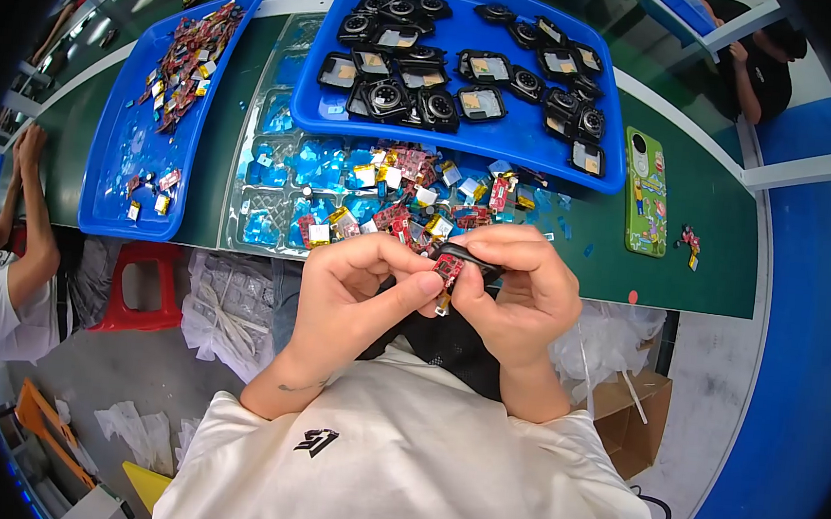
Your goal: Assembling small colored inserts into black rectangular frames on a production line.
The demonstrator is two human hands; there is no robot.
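Note:
Close above the table's front edge, my two hands meet around a small red circuit board (448, 268) and a black plastic casing (470, 255). The thumb and fingers of my left hand (365, 280) pinch the red board from the left. My right hand (521, 282) grips the black casing, its thumb beside the board. A short yellowish-silver piece (443, 305) hangs below the board. Just beyond my fingers lies a pile of red circuit boards (404, 222) with white and yellow battery cells and scraps of blue film, partly covering a clear compartment tray (243, 217).
A large blue tray (310, 105) of black round-faced device casings (385, 98) stands behind the pile. At the left, another blue tray (100, 176) holds more boards. A green patterned phone (646, 195) lies at the right, near several small parts (690, 247). Other people sit at far left and far right.

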